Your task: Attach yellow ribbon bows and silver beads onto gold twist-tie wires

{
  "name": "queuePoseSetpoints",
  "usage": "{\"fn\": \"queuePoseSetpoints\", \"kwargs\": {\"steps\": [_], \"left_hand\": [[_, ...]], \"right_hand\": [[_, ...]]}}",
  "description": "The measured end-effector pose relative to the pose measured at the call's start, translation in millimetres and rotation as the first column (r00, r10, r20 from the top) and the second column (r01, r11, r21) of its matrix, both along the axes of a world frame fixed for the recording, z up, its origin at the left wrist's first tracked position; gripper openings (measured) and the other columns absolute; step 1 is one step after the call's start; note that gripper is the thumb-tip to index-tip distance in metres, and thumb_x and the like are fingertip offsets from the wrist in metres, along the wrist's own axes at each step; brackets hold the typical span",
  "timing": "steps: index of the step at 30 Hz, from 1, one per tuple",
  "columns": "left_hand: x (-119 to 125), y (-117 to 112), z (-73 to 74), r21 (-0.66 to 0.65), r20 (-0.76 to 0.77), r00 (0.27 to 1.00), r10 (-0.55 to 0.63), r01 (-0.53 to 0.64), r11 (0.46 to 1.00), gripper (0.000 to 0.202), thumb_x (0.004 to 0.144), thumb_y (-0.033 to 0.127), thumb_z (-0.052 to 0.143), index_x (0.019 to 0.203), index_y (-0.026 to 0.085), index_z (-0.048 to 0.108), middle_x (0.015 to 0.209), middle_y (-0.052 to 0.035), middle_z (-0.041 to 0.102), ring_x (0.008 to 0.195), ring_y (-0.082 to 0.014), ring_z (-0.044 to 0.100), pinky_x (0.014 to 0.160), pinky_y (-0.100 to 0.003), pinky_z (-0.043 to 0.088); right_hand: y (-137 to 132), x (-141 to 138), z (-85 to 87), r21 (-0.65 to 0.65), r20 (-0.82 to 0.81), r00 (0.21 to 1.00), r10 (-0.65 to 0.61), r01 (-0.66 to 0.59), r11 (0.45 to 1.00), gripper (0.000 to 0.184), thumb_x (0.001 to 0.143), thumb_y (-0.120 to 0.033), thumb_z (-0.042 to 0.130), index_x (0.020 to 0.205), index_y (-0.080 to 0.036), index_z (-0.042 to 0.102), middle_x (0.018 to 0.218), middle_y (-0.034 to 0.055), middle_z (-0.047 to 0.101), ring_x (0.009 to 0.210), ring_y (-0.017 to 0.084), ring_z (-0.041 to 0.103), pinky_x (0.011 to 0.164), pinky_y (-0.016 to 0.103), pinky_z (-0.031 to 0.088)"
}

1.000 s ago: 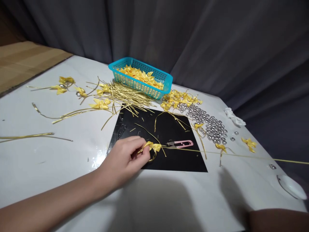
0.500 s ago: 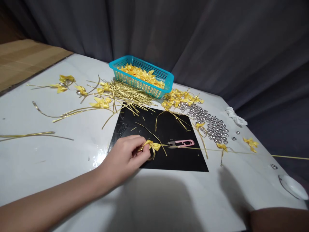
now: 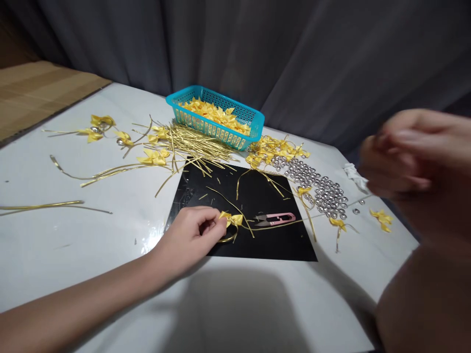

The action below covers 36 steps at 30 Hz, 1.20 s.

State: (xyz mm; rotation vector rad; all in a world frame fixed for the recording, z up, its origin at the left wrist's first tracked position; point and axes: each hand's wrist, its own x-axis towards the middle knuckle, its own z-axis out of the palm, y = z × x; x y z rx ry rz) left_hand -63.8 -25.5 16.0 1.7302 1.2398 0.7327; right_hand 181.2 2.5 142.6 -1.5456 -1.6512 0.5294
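Observation:
My left hand (image 3: 196,230) pinches a yellow ribbon bow (image 3: 234,220) low over the black mat (image 3: 283,247). A loop of gold cord (image 3: 231,239) hangs by the bow, under my fingertips. From the bow a long gold cord (image 3: 281,226) slants up to my right hand (image 3: 408,152), raised at the right and smeared by motion. Its fingers are closed, and the cord leads into them. Pink-handled thread snips (image 3: 275,219) lie on the mat, right of the bow, with the cord passing close by.
A blue basket (image 3: 221,128) of yellow bows stands at the back. Cut gold cords (image 3: 198,142) are heaped before it. Silver rings or beads (image 3: 324,193) lie in a pile at the right, near finished-looking bows (image 3: 277,147). More bows with cords (image 3: 152,156) lie at left.
My right hand has come into view from the right edge, moving inward and up. The cord, taut before, now sags and bends up towards it. My left hand keeps its pinch almost in place.

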Motion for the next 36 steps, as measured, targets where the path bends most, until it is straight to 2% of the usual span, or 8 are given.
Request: {"fn": "queuePoseSetpoints", "kwargs": {"steps": [2, 5, 8, 12, 20, 23, 30, 36], "left_hand": [[0, 1, -0.6, 0.005, 0.002, 1.000, 0.000, 0.000, 1.000, 0.034, 0.085, 0.032, 0.040, 0.056, 0.018, 0.050, 0.054, 0.0028, 0.047, 0.054, -0.0121, 0.042, 0.051, -0.025, 0.029], [0, 1, -2.7, 0.011, 0.009, 1.000, 0.008, -0.008, 1.000, 0.033, 0.084, 0.032, 0.041, 0.055, 0.018, 0.049, 0.053, 0.0032, 0.047, 0.054, -0.0120, 0.042, 0.051, -0.025, 0.029], [0, 2, -5.1, 0.015, 0.017, 1.000, 0.011, -0.012, 1.000, 0.034, 0.084, 0.033, 0.041, 0.055, 0.018, 0.049, 0.054, 0.0029, 0.048, 0.054, -0.0122, 0.043, 0.052, -0.025, 0.030], [0, 1, -6.8, 0.029, 0.036, 0.999, 0.025, -0.026, 0.999, 0.033, 0.083, 0.034, 0.042, 0.055, 0.018, 0.050, 0.053, 0.0026, 0.048, 0.053, -0.0125, 0.044, 0.051, -0.025, 0.029], [1, 1, -10.1, -0.019, 0.084, 0.993, 0.078, -0.077, 0.997, 0.037, 0.086, 0.037, 0.042, 0.056, 0.018, 0.052, 0.055, 0.0022, 0.046, 0.054, -0.0124, 0.040, 0.051, -0.024, 0.029], [2, 3, -10.3, -0.076, 0.115, 0.987, 0.109, -0.100, 0.992, 0.037, 0.084, 0.040, 0.045, 0.056, 0.017, 0.054, 0.053, 0.0021, 0.047, 0.053, -0.0123, 0.042, 0.051, -0.024, 0.029], [21, 24, -9.7, -0.230, 0.339, 0.906, 0.252, -0.180, 0.957, 0.036, 0.076, 0.047, 0.052, 0.056, 0.017, 0.053, 0.050, 0.0043, 0.042, 0.050, -0.0105, 0.038, 0.048, -0.020, 0.032], [37, 36, -16.4, -0.236, 0.409, 0.879, 0.246, -0.158, 0.959, 0.035, 0.076, 0.047, 0.055, 0.059, 0.017, 0.054, 0.051, 0.0048, 0.042, 0.050, -0.0095, 0.036, 0.046, -0.019, 0.031]], "right_hand": [[4, -24, -9.3, -0.145, -0.200, 0.965, 0.172, -0.203, 0.968, 0.021, 0.079, -0.035, 0.052, 0.070, -0.017, 0.051, 0.054, -0.0095, 0.030, 0.039, -0.006, 0.028, 0.041, 0.014, 0.018], [9, -53, -32.4, -0.318, -0.219, 0.921, 0.322, -0.380, 0.869, 0.023, 0.069, -0.034, 0.069, 0.075, -0.015, 0.057, 0.057, -0.0060, 0.042, 0.046, 0.000, 0.035, 0.040, 0.015, 0.023], [10, -68, -54.2, -0.542, -0.133, 0.888, 0.439, -0.436, 0.718, 0.024, 0.070, -0.035, 0.070, 0.076, -0.014, 0.061, 0.052, -0.0060, 0.036, 0.046, 0.003, 0.031, 0.040, 0.018, 0.022], [10, -74, -71.0, -0.620, -0.073, 0.858, 0.509, -0.439, 0.650, 0.023, 0.072, -0.035, 0.066, 0.074, -0.013, 0.063, 0.049, -0.0079, 0.026, 0.046, 0.004, 0.022, 0.042, 0.019, 0.018], [7, -82, -76.1, -0.589, 0.080, 0.857, 0.509, -0.371, 0.717, 0.018, 0.071, -0.027, 0.067, 0.078, -0.012, 0.061, 0.050, -0.0090, 0.029, 0.047, 0.003, 0.024, 0.044, 0.017, 0.019], [8, -81, -75.0, -0.594, 0.063, 0.853, 0.518, -0.385, 0.706, 0.015, 0.077, -0.026, 0.061, 0.072, -0.011, 0.065, 0.047, -0.0084, 0.030, 0.044, 0.002, 0.022, 0.044, 0.018, 0.018], [11, -68, -100.5, -0.465, -0.171, 0.940, 0.296, -0.342, 0.816, 0.033, 0.071, -0.040, 0.067, 0.086, -0.012, 0.057, 0.051, -0.0092, 0.035, 0.045, 0.004, 0.028, 0.043, 0.017, 0.020], [15, -51, -108.2, -0.421, -0.345, 0.902, 0.258, -0.395, 0.816, 0.044, 0.076, -0.053, 0.057, 0.061, -0.013, 0.045, 0.055, -0.0055, 0.037, 0.048, 0.004, 0.028, 0.045, 0.018, 0.020]]}}
